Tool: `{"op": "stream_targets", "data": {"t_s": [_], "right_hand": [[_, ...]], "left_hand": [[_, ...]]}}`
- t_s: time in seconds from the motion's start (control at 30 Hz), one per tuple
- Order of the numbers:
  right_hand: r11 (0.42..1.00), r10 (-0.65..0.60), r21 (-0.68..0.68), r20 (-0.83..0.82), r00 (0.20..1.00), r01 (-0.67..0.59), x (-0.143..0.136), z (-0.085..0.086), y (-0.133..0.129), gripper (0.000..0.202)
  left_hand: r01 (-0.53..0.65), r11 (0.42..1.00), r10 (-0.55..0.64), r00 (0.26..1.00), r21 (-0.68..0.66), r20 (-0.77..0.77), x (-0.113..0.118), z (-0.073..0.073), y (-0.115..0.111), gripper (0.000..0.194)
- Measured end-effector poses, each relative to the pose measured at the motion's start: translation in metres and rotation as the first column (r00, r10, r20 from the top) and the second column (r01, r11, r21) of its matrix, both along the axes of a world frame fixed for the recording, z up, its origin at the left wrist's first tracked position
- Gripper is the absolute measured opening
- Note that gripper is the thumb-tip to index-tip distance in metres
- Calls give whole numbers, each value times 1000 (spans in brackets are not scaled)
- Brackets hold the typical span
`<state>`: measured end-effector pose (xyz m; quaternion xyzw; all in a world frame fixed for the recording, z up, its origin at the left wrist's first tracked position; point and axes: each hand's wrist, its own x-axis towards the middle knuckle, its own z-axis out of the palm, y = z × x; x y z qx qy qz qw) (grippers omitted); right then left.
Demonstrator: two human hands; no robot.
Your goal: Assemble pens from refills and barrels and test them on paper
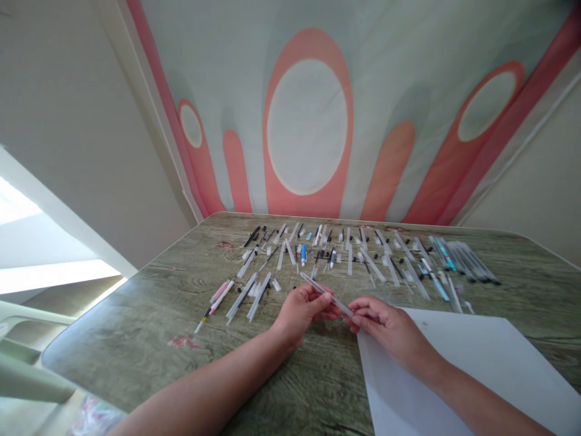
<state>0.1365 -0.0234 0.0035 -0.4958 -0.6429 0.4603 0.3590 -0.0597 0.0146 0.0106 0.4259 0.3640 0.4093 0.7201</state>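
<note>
A slim translucent pen barrel [333, 300] is held at a slant between my two hands, above the near middle of the table. My left hand [304, 312] grips it around its middle, with the pointed end sticking out up and to the left. At its lower right end are the closed fingertips of my right hand [384, 327], over the corner of a white sheet [476, 357]. Beyond my hands lie several clear pen barrels [259, 297], caps and thin refills, spread in loose rows.
The wood-patterned table [136, 339] has a rounded left corner. Pink and white pens [221, 297] lie left of my hands. Several grey pens [472, 261] lie side by side at the right, near a blue pen [439, 287]. A green chair [36, 375] stands at the lower left.
</note>
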Motion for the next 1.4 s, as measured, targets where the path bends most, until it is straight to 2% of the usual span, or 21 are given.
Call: {"op": "stream_targets", "data": {"t_s": [0.23, 0.7, 0.83, 1.03, 1.4], "right_hand": [[993, 1, 117, 145, 989, -18, -2, 7, -3, 26], [989, -19, 148, 195, 981, -10, -2, 6, -4, 22], [993, -15, 119, 163, 987, -4, -2, 7, -4, 25], [992, -99, 89, 178, 979, 84, -1, 3, -1, 24], [989, -124, 104, 163, 979, 108, -2, -1, -1, 26]], "left_hand": [[18, 998, -17, 1000, -67, 19, -2, 2, 1, 33], [34, 991, -32, 999, -128, 19, -1, 2, 1, 27], [28, 997, -27, 1000, -72, 11, -1, 1, 2, 31], [-23, 999, 24, 999, 40, -26, 1, 4, 0, 35], [-81, 993, 83, 996, 89, -22, 3, 10, -1, 32]]}}
